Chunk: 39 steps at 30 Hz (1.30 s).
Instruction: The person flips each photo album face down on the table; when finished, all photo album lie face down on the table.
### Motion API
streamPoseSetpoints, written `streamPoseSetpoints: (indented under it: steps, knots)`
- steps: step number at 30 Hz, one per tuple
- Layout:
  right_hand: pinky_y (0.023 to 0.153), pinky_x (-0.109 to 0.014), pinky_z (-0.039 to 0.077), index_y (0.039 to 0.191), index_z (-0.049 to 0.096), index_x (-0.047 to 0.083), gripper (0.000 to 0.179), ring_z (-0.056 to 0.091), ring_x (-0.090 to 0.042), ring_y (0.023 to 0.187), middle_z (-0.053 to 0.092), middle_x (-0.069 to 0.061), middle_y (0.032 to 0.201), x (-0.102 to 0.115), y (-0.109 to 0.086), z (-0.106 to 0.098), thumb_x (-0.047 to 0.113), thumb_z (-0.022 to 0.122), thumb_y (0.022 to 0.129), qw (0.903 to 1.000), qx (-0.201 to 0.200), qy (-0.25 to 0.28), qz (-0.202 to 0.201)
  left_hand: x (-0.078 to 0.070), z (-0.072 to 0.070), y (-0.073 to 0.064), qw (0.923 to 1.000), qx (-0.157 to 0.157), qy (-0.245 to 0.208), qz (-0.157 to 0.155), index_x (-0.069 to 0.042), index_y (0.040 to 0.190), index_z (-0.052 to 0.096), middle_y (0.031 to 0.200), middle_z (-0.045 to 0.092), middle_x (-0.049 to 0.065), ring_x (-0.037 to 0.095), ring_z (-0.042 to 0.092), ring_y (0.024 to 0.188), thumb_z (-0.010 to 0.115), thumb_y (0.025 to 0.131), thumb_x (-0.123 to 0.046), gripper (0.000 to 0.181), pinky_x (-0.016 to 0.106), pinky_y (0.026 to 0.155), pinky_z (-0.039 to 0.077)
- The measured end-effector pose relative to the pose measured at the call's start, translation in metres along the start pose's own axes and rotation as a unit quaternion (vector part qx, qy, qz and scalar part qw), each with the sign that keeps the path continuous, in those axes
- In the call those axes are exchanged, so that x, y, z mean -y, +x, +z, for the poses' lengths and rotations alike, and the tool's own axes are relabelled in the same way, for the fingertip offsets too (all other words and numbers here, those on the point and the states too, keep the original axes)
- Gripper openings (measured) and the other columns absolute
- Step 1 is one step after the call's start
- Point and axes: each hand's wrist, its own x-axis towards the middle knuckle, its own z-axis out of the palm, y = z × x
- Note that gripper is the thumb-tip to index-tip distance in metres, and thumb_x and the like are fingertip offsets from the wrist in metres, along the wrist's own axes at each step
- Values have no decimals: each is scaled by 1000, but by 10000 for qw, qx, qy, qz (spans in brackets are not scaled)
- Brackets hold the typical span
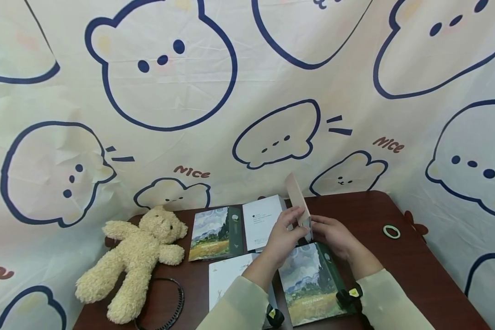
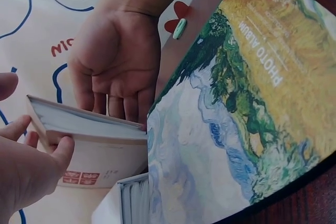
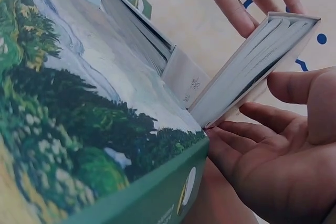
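Observation:
A pale-covered photo album (image 1: 299, 201) stands upright on edge between my two hands, its page edges showing in both wrist views. My left hand (image 1: 282, 236) holds it from the left, fingertips against the cover and its corner. On the other side my right hand (image 1: 334, 233) lies along the cover, its fingers mostly straight. In the left wrist view, red print (image 2: 81, 178) marks the cover facing the camera. Just below my hands lies a painted photo album (image 1: 309, 284) with a green spine.
A second painted album (image 1: 214, 233) and a white-covered one (image 1: 261, 222) lie at the back. Another white cover (image 1: 227, 279) is partly under my left forearm. A teddy bear (image 1: 138, 263) and black headband (image 1: 179, 302) are left; a pale green ring (image 1: 391, 232) lies right.

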Motion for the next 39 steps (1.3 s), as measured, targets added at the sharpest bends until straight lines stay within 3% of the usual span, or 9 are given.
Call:
streamPoseSetpoints:
  steps: [6, 15, 18, 23, 30, 39]
  knots:
    - [113, -54, 43, 153, 47, 1, 54, 58, -33, 132, 52, -19, 152, 8, -3, -1, 29, 56, 108, 10000, -43, -8, 49, 1, 3, -1, 9999, -16, -115, -67, -23, 149, 58, 159, 36, -6, 31, 36, 148, 69, 97, -19, 53, 55, 115, 40]
    - [112, -56, 42, 153, 47, 2, 57, 59, -34, 131, 52, -21, 151, 25, -9, -5, 31, 61, 106, 9997, 24, 36, -251, 3, 8, 0, 9994, -150, -230, -225, -24, 154, 51, 159, 36, 1, 30, 39, 146, 71, 97, -21, 60, 53, 115, 39]
    - [111, -55, 44, 153, 48, 2, 57, 59, -33, 131, 52, -21, 151, 30, -11, -7, 31, 61, 106, 9995, -20, 22, -329, 5, 9, 0, 9991, -118, -336, -225, -20, 157, 44, 158, 41, 6, 31, 40, 146, 69, 97, -20, 65, 54, 116, 39]
    - [110, -54, 45, 153, 48, 2, 57, 60, -31, 130, 51, -20, 152, 38, -14, -9, 33, 60, 107, 9991, -100, 69, -414, 6, 13, -2, 9983, -131, -422, -368, -20, 159, 42, 153, 52, 4, 28, 44, 145, 69, 98, -18, 67, 54, 115, 40]
    - [111, -56, 44, 154, 46, 4, 58, 58, -31, 132, 47, -20, 155, 46, -20, -16, 37, 57, 108, 9980, -354, 2, -530, 15, 20, -1, 9984, -151, -346, -428, -14, 159, 42, 150, 55, 4, 27, 49, 141, 72, 95, -15, 70, 52, 114, 42]
    - [107, -51, 48, 154, 45, 2, 66, 60, -33, 128, 48, -23, 153, 51, -22, -21, 41, 63, 104, 9962, -556, -283, -611, 27, 28, -1, 9975, -112, -383, -587, -10, 158, 41, 150, 55, 7, 28, 48, 143, 74, 93, -16, 72, 52, 115, 40]
